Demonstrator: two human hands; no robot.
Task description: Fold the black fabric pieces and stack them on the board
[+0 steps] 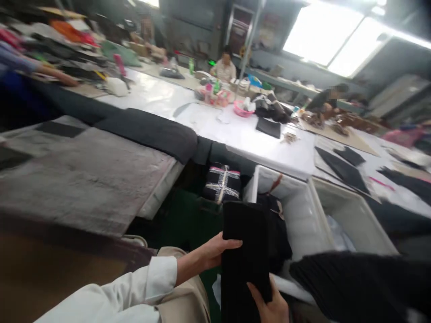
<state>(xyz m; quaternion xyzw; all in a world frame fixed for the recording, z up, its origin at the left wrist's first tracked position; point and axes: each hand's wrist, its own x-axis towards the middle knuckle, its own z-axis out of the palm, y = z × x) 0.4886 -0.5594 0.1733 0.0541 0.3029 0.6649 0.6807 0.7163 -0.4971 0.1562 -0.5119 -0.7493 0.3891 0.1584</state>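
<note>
Between my two hands is a long black piece of fabric (244, 246), held upright in front of my lap. My left hand (215, 251) grips its left edge, the thumb lying across the front. Lower down, my right hand (272, 300) pinches the right edge, with the thumb on the front and the fingers partly behind. Behind the piece stands a white plastic bin (299, 220), with dark fabric (278, 224) inside it. Whether the black piece is one layer or a folded stack I cannot tell.
A second bin (357, 215) adjoins the first, with dark fabric (357, 282) at its near side. A grey-topped table (77, 170) is at left. A tied bundle (222, 184) sits beyond my hands. Several people work around the long white table (215, 125).
</note>
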